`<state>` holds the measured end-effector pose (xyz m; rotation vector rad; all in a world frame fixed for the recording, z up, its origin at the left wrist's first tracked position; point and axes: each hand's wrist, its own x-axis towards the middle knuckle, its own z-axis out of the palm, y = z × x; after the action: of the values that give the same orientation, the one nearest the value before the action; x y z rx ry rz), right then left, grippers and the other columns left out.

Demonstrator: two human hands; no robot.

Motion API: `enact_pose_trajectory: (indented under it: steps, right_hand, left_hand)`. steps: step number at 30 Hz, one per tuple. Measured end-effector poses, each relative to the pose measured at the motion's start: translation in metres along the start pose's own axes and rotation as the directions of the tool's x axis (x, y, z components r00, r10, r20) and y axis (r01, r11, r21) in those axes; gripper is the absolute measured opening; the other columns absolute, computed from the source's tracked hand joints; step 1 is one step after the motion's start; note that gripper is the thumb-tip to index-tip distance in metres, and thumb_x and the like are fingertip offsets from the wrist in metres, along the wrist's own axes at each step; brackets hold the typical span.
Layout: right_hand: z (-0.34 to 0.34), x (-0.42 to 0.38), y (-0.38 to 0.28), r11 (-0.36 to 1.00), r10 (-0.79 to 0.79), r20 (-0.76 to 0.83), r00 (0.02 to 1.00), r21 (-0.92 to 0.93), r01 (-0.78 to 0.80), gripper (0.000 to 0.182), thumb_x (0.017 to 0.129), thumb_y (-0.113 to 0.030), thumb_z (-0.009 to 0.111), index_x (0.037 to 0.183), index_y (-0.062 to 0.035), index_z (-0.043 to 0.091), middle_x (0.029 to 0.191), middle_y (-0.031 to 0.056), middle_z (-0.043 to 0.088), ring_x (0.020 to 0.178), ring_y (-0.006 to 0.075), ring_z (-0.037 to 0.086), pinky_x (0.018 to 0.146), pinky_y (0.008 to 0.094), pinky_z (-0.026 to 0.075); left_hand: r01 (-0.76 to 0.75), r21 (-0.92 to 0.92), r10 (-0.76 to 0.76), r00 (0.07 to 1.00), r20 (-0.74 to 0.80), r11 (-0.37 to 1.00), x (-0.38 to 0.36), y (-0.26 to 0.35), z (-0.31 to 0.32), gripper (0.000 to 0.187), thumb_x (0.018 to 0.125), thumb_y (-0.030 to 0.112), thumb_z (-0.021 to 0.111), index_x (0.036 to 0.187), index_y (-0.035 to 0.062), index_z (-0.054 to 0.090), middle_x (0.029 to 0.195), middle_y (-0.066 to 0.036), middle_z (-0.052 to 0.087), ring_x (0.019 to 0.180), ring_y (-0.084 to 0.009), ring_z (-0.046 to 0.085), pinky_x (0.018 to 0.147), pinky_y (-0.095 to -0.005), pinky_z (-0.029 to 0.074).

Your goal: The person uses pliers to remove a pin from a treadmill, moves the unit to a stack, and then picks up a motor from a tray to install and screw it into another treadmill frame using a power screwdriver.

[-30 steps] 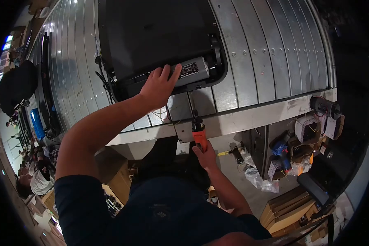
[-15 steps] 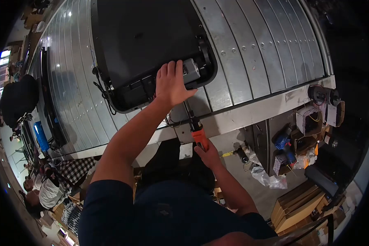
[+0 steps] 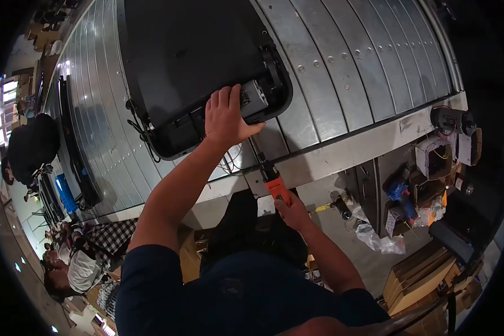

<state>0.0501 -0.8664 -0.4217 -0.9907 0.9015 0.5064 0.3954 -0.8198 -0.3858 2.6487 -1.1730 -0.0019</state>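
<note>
A large black machine frame (image 3: pixel 190 53) lies on the slatted metal table (image 3: pixel 330 84). Near its lower right corner is a silver-grey motor (image 3: pixel 253 96). My left hand (image 3: pixel 225 119) rests on the motor's left part, fingers over it and thumb stretched out to the right. Below it, my right hand (image 3: pixel 293 210) is wrapped round an orange and black power screwdriver (image 3: pixel 274 183). The tool's long shaft points up toward the frame's lower edge, beneath my left hand. Its tip is hidden.
Black cables (image 3: pixel 138 126) hang at the frame's left side. Cardboard bins (image 3: pixel 433 155) with a blue tool (image 3: pixel 398 191) stand at the right, above stacked cartons (image 3: pixel 411 280). Several people are at the left, one in black (image 3: pixel 33 143) by the table. A blue object (image 3: pixel 65 193) lies near them.
The view has shifted slightly, so the frame and my left hand appear a little farther left. My left hand stays on the motor and my right hand still holds the screwdriver.
</note>
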Motion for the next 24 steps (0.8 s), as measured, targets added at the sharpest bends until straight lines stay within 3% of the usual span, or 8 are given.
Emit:
enact_pose_trajectory:
  steps: [4,7,10,13,16,22,24]
  right_hand:
    - [-0.002,0.009,0.005,1.0,0.016,0.058,0.998,0.019,-0.017,0.056,0.102,-0.041,0.072,0.144,-0.0054,0.059,0.087,-0.0005,0.061,0.074,0.01,0.058,0.067,0.0297,0.05]
    - [-0.004,0.012,0.007,0.978,-0.014,0.117,0.993,0.208,-0.011,0.029,0.106,-0.036,0.067,0.116,-0.0092,0.062,0.071,-0.0026,0.053,0.057,0.0073,0.048,0.052,0.0266,0.039]
    - [-0.002,0.016,0.012,0.973,0.03,0.178,0.983,0.22,-0.07,0.056,0.105,-0.036,0.07,0.15,-0.0071,0.055,0.075,-0.0033,0.052,0.061,0.0063,0.049,0.055,0.0269,0.041]
    - [0.005,0.014,0.012,0.96,0.049,0.164,0.985,0.263,-0.092,0.052,0.106,-0.033,0.069,0.149,-0.008,0.055,0.075,-0.0035,0.053,0.06,0.0061,0.049,0.055,0.0269,0.042]
    - [0.013,0.018,0.025,0.957,-0.019,0.121,0.992,0.289,-0.017,0.042,0.106,-0.031,0.068,0.139,-0.0083,0.058,0.073,-0.0027,0.053,0.058,0.0072,0.048,0.05,0.0246,0.037]
    - [0.012,0.016,0.026,0.981,-0.009,0.069,0.998,0.192,-0.005,0.045,0.104,-0.029,0.07,0.142,-0.008,0.059,0.078,-0.0033,0.055,0.062,0.0061,0.049,0.054,0.025,0.04]
    - [0.013,0.017,0.025,0.993,-0.049,0.018,0.999,0.111,0.047,0.042,0.103,-0.031,0.071,0.136,-0.0065,0.061,0.089,0.0003,0.063,0.075,0.0117,0.058,0.07,0.0316,0.05]
  left_hand:
    - [-0.013,0.012,0.013,1.0,-0.012,1.0,-0.007,-0.003,0.002,0.108,0.057,0.057,0.094,0.144,0.0057,0.055,0.134,-0.016,0.054,0.126,-0.0383,0.054,0.108,-0.0517,0.047]
    - [-0.02,0.015,0.02,0.999,-0.027,1.0,-0.006,0.001,0.002,0.107,0.058,0.057,0.094,0.143,0.0059,0.056,0.134,-0.015,0.055,0.126,-0.0378,0.054,0.107,-0.0514,0.047]
    - [-0.04,0.025,0.042,0.998,-0.053,0.999,-0.006,-0.002,0.005,0.107,0.056,0.055,0.094,0.142,0.0047,0.056,0.132,-0.014,0.056,0.124,-0.0366,0.055,0.106,-0.0503,0.048]
    - [-0.041,0.014,0.042,0.998,-0.051,0.999,-0.004,0.0,0.005,0.105,0.056,0.053,0.094,0.141,0.0047,0.056,0.131,-0.014,0.056,0.123,-0.0362,0.055,0.105,-0.0501,0.048]
    - [-0.039,-0.008,0.039,0.998,-0.05,0.999,-0.006,-0.002,0.006,0.103,0.057,0.053,0.094,0.14,0.0052,0.057,0.131,-0.014,0.056,0.123,-0.0366,0.055,0.105,-0.0504,0.048]
    - [-0.036,-0.037,0.034,0.999,-0.036,0.999,-0.008,0.0,0.006,0.1,0.059,0.052,0.092,0.14,0.0057,0.057,0.131,-0.015,0.057,0.124,-0.0376,0.055,0.106,-0.0511,0.047]
    - [-0.038,-0.031,0.037,0.999,-0.036,0.999,-0.006,-0.001,0.005,0.1,0.06,0.052,0.092,0.141,0.0056,0.056,0.131,-0.015,0.057,0.123,-0.0379,0.055,0.107,-0.0515,0.046]
